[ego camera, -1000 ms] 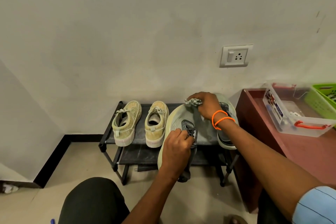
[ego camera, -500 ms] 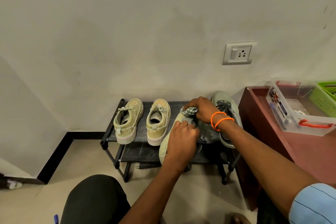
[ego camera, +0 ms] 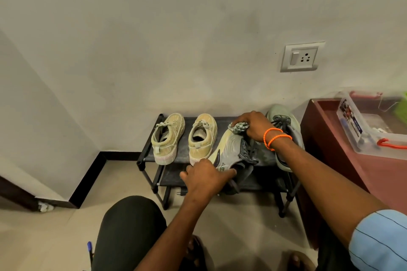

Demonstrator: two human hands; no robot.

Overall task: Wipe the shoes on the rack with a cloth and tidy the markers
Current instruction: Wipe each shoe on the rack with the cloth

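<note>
Black trouser knee (ego camera: 130, 233) nearest camera, blue pen (ego camera: 89, 248) just left of it. Beyond knee, left hand (ego camera: 206, 177) grips heel end of grey running shoe (ego camera: 233, 152), tipped on side at front of shoe rack (ego camera: 149, 154). Right hand (ego camera: 253, 126), orange bands on wrist, curls round bunched cloth (ego camera: 239, 127), pressing it on shoe's toe. Second grey shoe (ego camera: 284, 121) on rack's right end. Beige sneaker pair (ego camera: 185, 136) on rack's left half. Clear plastic box (ego camera: 370, 125) on maroon table (ego camera: 378, 174) right of rack. Wall socket (ego camera: 301, 57) above rack.
</note>
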